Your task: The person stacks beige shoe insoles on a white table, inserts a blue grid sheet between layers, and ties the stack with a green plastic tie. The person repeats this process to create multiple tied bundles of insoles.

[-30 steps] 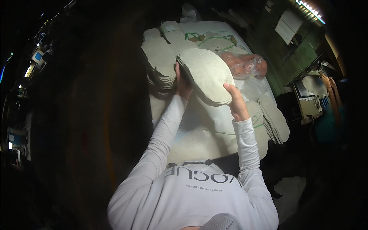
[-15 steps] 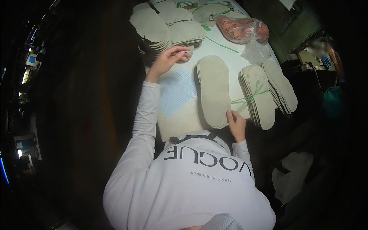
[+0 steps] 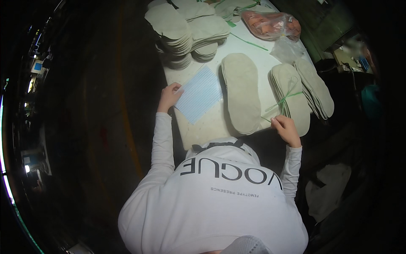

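Observation:
On the left of the table, my left hand pinches the corner of a pale blue lined sheet of paper. My right hand is closed at the front right, its thumb and fingertips together on a thin green tie string. That string runs round a stack of beige insoles. Between the hands lies a loose stack of beige insoles, touched by neither hand. A further insole stack leans beside the tied one, at the table's right edge.
Tall piles of insoles fill the table's far left. A clear plastic bag of orange-brown pieces lies at the far right, near a loose green strip. A pale sheet-like thing is below on the right.
My left hand has come down from the far pile to the paper's left edge. My right hand has moved right, from the middle insole stack to the green string.

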{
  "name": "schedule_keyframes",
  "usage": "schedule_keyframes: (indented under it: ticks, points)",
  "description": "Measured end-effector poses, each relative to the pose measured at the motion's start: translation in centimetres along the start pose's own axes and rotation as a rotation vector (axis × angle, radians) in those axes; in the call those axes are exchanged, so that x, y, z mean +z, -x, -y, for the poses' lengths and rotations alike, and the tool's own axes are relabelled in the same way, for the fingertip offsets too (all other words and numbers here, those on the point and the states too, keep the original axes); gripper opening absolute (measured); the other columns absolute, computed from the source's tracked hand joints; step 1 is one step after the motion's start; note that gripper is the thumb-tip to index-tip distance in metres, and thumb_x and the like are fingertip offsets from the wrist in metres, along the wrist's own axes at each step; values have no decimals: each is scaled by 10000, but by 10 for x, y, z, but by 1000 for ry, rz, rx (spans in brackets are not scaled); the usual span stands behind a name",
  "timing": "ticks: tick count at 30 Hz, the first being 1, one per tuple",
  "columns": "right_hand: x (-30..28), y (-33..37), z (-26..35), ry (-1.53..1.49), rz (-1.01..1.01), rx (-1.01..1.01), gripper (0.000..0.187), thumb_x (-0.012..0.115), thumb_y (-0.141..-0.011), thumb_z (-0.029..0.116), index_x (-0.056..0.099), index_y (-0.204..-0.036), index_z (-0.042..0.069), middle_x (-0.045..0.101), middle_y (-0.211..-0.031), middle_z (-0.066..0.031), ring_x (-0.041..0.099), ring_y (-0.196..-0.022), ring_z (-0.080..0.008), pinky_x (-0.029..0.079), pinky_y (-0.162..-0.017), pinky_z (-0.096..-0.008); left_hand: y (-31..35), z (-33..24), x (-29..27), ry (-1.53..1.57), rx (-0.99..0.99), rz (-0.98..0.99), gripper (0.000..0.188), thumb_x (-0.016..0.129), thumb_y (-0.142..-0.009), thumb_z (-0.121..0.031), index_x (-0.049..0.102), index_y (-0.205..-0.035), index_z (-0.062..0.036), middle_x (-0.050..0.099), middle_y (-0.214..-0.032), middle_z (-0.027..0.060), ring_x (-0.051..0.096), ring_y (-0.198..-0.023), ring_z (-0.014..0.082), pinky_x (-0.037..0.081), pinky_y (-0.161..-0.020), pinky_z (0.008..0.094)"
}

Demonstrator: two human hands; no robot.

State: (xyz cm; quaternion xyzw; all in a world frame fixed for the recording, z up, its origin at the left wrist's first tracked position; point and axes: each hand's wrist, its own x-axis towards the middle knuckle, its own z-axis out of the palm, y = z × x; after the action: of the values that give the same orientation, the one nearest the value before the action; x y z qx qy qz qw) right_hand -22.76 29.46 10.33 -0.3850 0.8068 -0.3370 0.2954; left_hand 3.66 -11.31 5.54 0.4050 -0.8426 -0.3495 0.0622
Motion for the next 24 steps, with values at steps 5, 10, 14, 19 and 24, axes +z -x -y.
schedule_keyframes:
  ticks: [5, 10, 14, 19, 24]
  points:
    - [-88, 54, 42, 372, -421, 325, 352, 569, -956, 311, 653, -808, 3, 625, -682, -161, 550, -556, -353, 417, -546, -378, 10, -32, -66, 465, 99, -62, 205, 665, -891, -71, 654, -1067, 34, 700, -922, 78, 632, -864, 83, 498, -771, 224]
    - [-94, 55, 88, 281, -780, 125, 178, 594, -941, 168, 673, -918, 10, 676, -821, -111, 635, -676, -217, 456, -593, -298, 14, -88, -101, 678, 168, -44, 259, 650, -924, -93, 639, -1137, 54, 694, -960, 73, 621, -824, 74, 496, -756, 209]
    - [-43, 2, 116, -82, -630, -152, 103, 639, -891, 81, 675, -917, -12, 672, -807, -84, 612, -665, -143, 449, -594, -261, -5, -119, -44, 373, 232, 196, 273, 677, -915, -156, 676, -1094, 50, 693, -916, 43, 601, -841, 70, 473, -748, 208]
    - [69, -52, 90, 157, -283, -381, 496, 650, -884, 309, 535, -1342, 155, 488, -1396, -92, 437, -1313, -309, 356, -1044, -470, -22, -106, -22, 349, 188, -104, 251, 690, -888, -170, 701, -1018, 45, 721, -862, 68, 630, -796, 93, 492, -753, 253]
    - [76, -53, 25, 142, -212, -211, 587, 547, -937, 405, 381, -1482, 266, 229, -1593, -55, 208, -1457, -330, 164, -1115, -645, -17, -77, -54, 701, -5, -260, 249, 648, -941, -144, 677, -1088, 54, 706, -930, 58, 623, -799, 77, 482, -722, 215]
